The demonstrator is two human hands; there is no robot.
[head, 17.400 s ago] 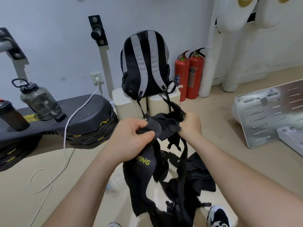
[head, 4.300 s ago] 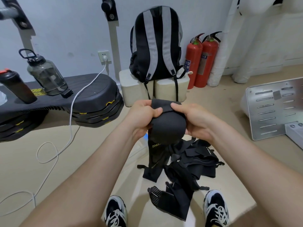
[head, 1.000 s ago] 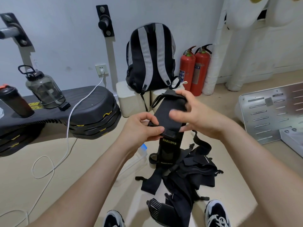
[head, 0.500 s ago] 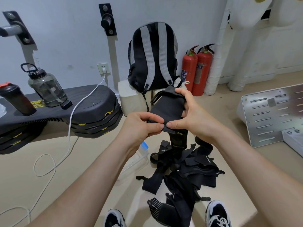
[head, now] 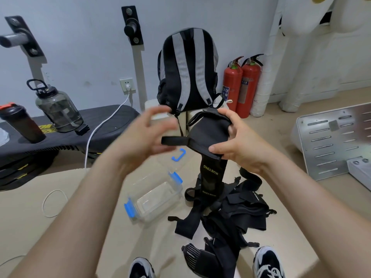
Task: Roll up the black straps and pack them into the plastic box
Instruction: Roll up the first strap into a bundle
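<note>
Nearest the camera, below both hands, two black-and-white shoes stand at the near edge of a beige desk. Just beyond them, under the right hand, a loose heap of black straps lies on the desk, not yet rolled. To the left of that heap, beneath the left hand, sits the clear plastic box with blue clips, open and holding no strap; a separate blue clip shows further back, just under the fingers of the left hand.

Above these, the right hand pinches a partly rolled black pad strap, thumb on its lower edge and fingers curled over its top; the printed tail of this strap hangs down to the heap. A narrow tab of the strap sticks out leftward toward the left hand, which is blurred, its fingers spread and apart from one another; whether it touches the tab I cannot tell.

Behind the hands, a black and grey backpack stands on pale blocks. Right of it are two red fire extinguishers against the wall. Far left of the left hand, a clear jug and a dark shaker bottle rest on a black bench.
</note>
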